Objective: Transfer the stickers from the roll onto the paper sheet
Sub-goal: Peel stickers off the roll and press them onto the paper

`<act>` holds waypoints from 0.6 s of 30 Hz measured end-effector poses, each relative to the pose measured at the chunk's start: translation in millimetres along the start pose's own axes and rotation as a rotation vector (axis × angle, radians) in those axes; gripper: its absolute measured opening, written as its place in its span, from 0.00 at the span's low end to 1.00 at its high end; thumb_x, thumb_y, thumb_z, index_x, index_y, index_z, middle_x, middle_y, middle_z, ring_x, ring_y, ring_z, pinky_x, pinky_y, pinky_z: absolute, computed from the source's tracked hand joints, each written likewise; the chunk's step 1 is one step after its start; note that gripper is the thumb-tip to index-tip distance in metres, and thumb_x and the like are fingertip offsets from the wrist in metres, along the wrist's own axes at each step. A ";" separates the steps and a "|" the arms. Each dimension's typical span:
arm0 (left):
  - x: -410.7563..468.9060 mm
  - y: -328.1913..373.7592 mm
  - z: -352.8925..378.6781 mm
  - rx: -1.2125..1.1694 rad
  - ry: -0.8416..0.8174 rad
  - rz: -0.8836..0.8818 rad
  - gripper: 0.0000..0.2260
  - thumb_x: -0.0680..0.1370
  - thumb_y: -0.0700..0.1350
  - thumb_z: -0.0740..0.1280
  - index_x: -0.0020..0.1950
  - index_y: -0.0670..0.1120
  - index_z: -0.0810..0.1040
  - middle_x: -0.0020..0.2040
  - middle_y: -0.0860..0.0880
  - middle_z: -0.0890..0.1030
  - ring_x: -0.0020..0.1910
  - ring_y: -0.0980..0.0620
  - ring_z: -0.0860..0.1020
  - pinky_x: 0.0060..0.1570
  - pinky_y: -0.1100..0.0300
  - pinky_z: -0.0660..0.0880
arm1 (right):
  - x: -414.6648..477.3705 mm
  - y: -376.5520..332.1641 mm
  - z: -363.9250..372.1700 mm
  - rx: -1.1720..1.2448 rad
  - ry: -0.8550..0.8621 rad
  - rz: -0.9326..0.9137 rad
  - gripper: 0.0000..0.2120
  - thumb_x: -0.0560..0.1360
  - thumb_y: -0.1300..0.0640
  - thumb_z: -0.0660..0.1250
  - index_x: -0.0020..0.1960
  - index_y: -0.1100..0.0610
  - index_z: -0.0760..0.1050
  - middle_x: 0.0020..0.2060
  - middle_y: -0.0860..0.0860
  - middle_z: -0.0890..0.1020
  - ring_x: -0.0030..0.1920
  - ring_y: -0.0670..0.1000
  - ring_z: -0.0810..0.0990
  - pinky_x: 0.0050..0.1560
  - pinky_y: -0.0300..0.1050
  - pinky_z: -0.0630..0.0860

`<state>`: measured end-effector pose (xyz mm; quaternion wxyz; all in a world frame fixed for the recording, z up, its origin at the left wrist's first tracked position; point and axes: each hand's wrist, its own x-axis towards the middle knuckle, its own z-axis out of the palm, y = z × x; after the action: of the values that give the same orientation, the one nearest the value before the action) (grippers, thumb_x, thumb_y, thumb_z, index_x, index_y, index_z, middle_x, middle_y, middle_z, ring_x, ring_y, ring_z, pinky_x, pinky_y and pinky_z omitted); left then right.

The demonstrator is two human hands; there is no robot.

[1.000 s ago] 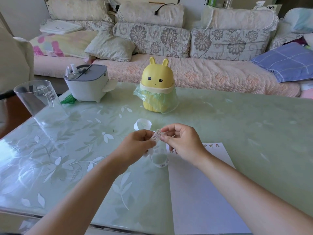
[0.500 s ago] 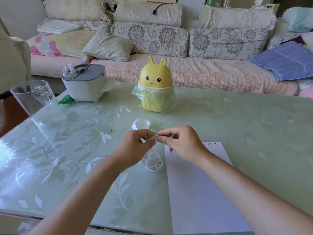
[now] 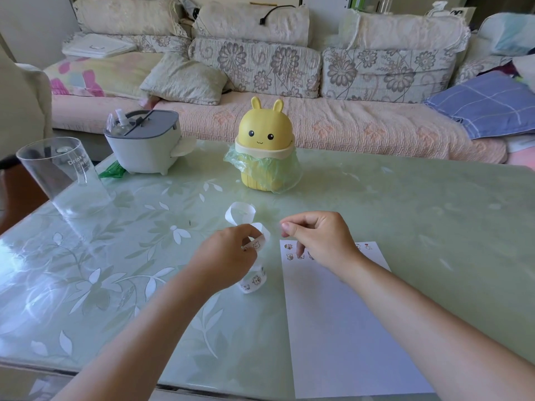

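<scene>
My left hand (image 3: 228,256) pinches the white sticker strip (image 3: 256,244) just above the table. The rest of the roll (image 3: 253,282), printed with small animal stickers, hangs below that hand. A bare curl of backing (image 3: 240,211) loops away behind it. My right hand (image 3: 318,235) hovers over the top left corner of the white paper sheet (image 3: 347,328), a little right of the strip. Its thumb and forefinger are pinched on a small sticker that barely shows. Several stickers (image 3: 289,251) sit in rows along the sheet's top edge, partly hidden by my right hand.
A yellow bunny-shaped bin (image 3: 265,146) with a green bag stands behind the hands. A grey lidded container (image 3: 144,146) and a clear plastic cup (image 3: 58,175) are at the back left. The green glass table (image 3: 434,212) ends near me; a sofa runs behind it.
My right hand has pulled away from the strip to the right, its fingers still pinched. My left hand has stayed on the strip, and the roll hangs lower beneath it.
</scene>
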<state>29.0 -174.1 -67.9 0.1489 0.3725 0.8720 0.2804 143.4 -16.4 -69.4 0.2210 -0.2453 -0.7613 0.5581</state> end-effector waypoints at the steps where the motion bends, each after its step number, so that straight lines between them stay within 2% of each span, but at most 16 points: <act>1: 0.1 2.0 1.8 0.040 -0.007 0.000 0.15 0.77 0.44 0.60 0.59 0.60 0.75 0.49 0.60 0.79 0.40 0.55 0.78 0.34 0.63 0.69 | 0.3 0.9 -3.0 -0.008 0.016 0.018 0.04 0.75 0.61 0.73 0.45 0.54 0.86 0.32 0.47 0.84 0.26 0.49 0.76 0.26 0.32 0.69; 3: 0.9 7.7 6.3 0.093 0.002 0.023 0.16 0.77 0.44 0.60 0.62 0.59 0.74 0.52 0.58 0.79 0.45 0.53 0.77 0.40 0.61 0.70 | 0.6 3.3 -9.2 -0.030 0.031 0.059 0.05 0.74 0.62 0.74 0.46 0.53 0.85 0.30 0.46 0.83 0.27 0.47 0.76 0.26 0.33 0.69; 6: 3.8 15.5 13.7 0.179 0.063 0.095 0.16 0.76 0.44 0.60 0.61 0.58 0.75 0.55 0.57 0.80 0.51 0.52 0.77 0.49 0.58 0.73 | -0.6 7.3 -20.4 -0.021 0.026 0.113 0.07 0.73 0.63 0.74 0.48 0.53 0.85 0.37 0.51 0.84 0.28 0.48 0.77 0.26 0.38 0.69; 8: 7.4 19.7 19.4 0.268 0.115 0.172 0.16 0.76 0.45 0.61 0.62 0.57 0.76 0.56 0.55 0.80 0.55 0.51 0.76 0.54 0.57 0.72 | -1.9 10.4 -29.9 -0.002 0.037 0.124 0.05 0.74 0.60 0.74 0.49 0.53 0.84 0.39 0.52 0.85 0.28 0.49 0.78 0.26 0.41 0.68; 12: 13.8 32.7 29.9 0.335 0.150 0.236 0.18 0.77 0.51 0.62 0.67 0.55 0.74 0.59 0.55 0.77 0.60 0.51 0.72 0.60 0.57 0.67 | -3.4 17.6 -53.8 -0.034 0.084 0.175 0.10 0.73 0.60 0.75 0.53 0.53 0.82 0.39 0.52 0.85 0.27 0.49 0.77 0.27 0.42 0.68; 15: 18.8 43.1 39.8 0.397 0.171 0.295 0.18 0.78 0.52 0.62 0.68 0.54 0.73 0.61 0.53 0.75 0.61 0.50 0.71 0.62 0.57 0.64 | -4.1 24.0 -73.8 -0.110 0.102 0.246 0.05 0.72 0.60 0.76 0.47 0.55 0.83 0.35 0.50 0.85 0.28 0.47 0.78 0.27 0.42 0.69; 18: 23.1 54.8 52.6 0.390 0.150 0.377 0.18 0.79 0.51 0.62 0.69 0.54 0.73 0.61 0.54 0.74 0.61 0.51 0.70 0.62 0.59 0.63 | -5.9 32.3 -91.5 -0.135 0.103 0.287 0.02 0.73 0.61 0.75 0.44 0.56 0.83 0.36 0.49 0.85 0.29 0.47 0.80 0.27 0.41 0.70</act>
<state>69.0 -106.3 -78.2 -0.0453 0.5280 0.8334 0.1567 208.0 56.0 -75.1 0.1605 -0.3941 -0.7418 0.5184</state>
